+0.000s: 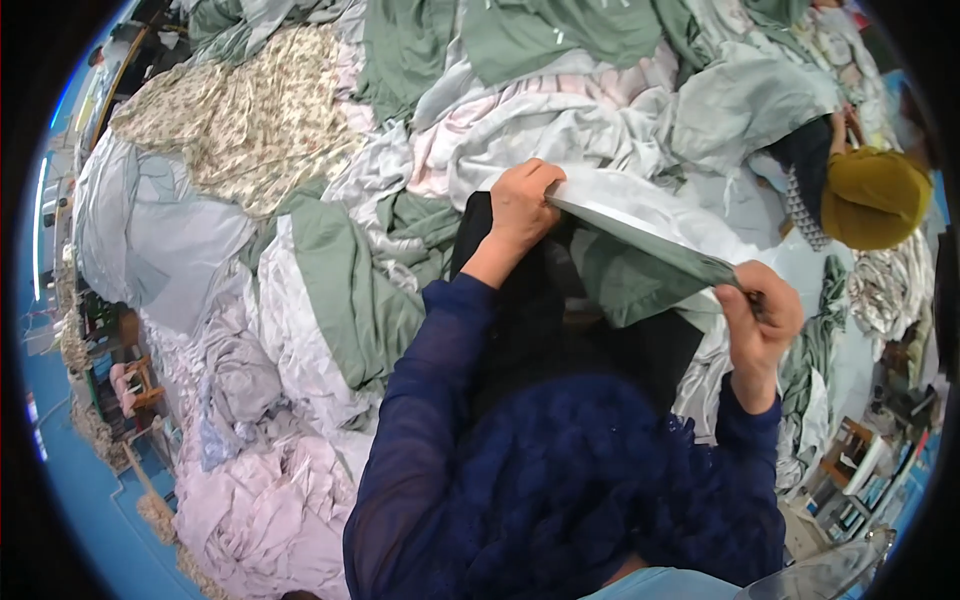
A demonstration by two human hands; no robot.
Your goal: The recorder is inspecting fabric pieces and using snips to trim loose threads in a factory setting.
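My left hand (522, 205) grips one end of a folded grey-green cloth edge (640, 237) and holds it up. My right hand (757, 322) pinches the other end, lower and to the right, so the edge is stretched taut between both hands. Both arms wear dark blue sheer sleeves (425, 400). The rest of the cloth hangs below the stretched edge over dark fabric (560, 330) in front of me.
A big heap of fabrics surrounds me: a floral cream sheet (245, 115), green pieces (345, 290), white and pale lilac sheets (260, 480). Another person in a mustard head covering (875, 197) sits at the upper right. Furniture stands at the left and right rims.
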